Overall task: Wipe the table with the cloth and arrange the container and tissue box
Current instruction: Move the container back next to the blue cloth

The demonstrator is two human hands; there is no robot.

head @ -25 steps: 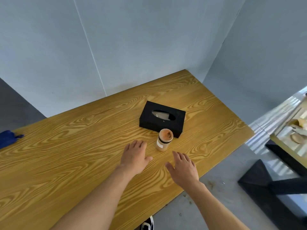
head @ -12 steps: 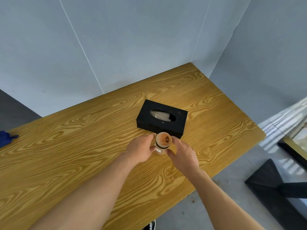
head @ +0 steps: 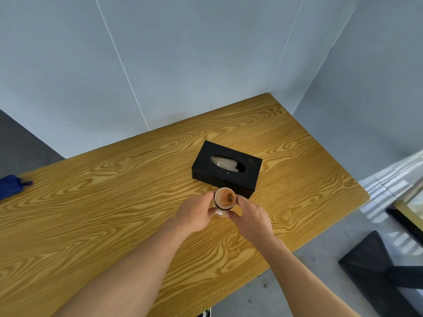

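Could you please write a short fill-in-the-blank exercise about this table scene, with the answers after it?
1. Both hands, the left hand and the right hand, hold the small ____.
2. The container stands just in front of the black ____.
3. The blue cloth lies at the table's far ____ end.
4. The tissue box is coloured ____.

Answers: container; tissue box; left; black

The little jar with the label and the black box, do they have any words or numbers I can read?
None can be read.
Small round jar with tan lid: its pale label is hidden by the fingers.
Black rectangular tissue box: faint marks on its front side, too blurred to read.
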